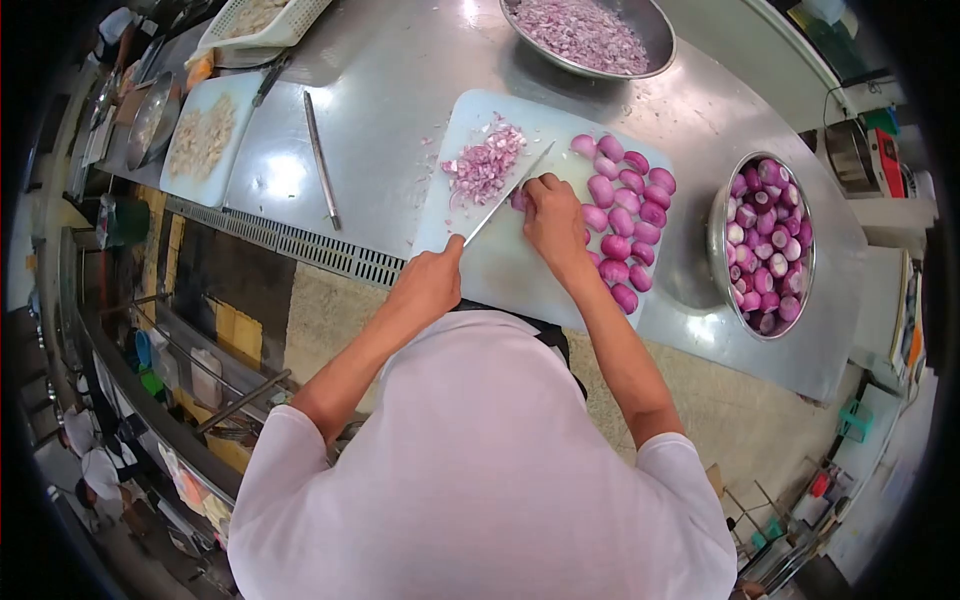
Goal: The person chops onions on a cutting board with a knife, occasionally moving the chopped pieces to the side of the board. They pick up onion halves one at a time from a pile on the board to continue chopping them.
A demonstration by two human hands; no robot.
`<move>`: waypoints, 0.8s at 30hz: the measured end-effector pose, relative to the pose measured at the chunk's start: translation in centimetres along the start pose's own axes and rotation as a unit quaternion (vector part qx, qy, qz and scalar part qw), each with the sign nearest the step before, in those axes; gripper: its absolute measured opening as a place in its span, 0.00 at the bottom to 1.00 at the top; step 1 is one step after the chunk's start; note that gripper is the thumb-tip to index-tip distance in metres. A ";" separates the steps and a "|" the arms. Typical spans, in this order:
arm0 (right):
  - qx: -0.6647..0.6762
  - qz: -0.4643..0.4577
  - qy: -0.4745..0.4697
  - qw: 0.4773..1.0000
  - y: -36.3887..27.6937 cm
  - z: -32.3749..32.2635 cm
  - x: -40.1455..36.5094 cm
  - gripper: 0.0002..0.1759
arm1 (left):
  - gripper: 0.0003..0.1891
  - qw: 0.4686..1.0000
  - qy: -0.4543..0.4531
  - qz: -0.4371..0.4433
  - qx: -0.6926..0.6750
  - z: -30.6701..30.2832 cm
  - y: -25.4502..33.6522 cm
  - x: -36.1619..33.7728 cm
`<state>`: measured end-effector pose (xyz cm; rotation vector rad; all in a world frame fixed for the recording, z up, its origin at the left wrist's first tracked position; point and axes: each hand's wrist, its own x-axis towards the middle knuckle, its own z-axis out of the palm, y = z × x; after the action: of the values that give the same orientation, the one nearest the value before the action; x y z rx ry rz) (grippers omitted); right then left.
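White shirt (pixel 480 430) nearest, both bare forearms reaching out over the steel table (pixel 400 60).

Left hand (pixel 428 282): fingers wrapped tight round the handle of a knife (pixel 489 218); handle mostly hidden in the fist. Blade runs slantwise over the cutting board (pixel 480 270), tip pointing away and to the right.

Right hand (pixel 553 225): fingers curled and bunched, next to no gap, gripping an onion piece (pixel 518 200) on the board, right beside the blade. Only the piece's edge shows, the rest is under the fingers. Thumb position unclear; can't tell if fingertips touch the blade.

Onion piece sits near mid-board, on the right-hand side of the blade. Diced onion (pixel 482 165) heaped left of the blade, loose bits around it. Peeled purple onion halves (pixel 620 220) in rough rows along the board's right side, a few partly behind the right wrist.

Right of board, apart from it: metal bowl (pixel 718 245) full of peeled onions (pixel 770 240). Left of board: thin metal rod (pixel 320 160) lying on the table.

Further left: second board (pixel 205 192) with pale chopped pieces (pixel 205 135), dark-handled knife at its far corner. Far side: large bowl (pixel 660 48) of chopped onion, and at far left a white basket (pixel 250 42) with pale contents.
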<state>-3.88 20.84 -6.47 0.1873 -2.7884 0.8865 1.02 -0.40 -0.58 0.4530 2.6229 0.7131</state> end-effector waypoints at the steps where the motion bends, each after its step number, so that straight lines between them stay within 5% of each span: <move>1: 0.001 -0.001 0.012 1.000 0.1 0.2 0.1 0.08 | 0.13 1.000 -0.004 -0.002 -0.014 -0.6 0.2 -0.4; 24: 0.056 0.017 0.112 0.992 0.3 1.2 -1.7 0.08 | 0.15 0.998 -0.034 0.002 -0.045 -0.6 0.7 -1.6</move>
<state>-2.50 20.43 -7.98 0.0527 -2.5441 1.0048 2.31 -0.70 0.75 0.4477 2.5155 0.8000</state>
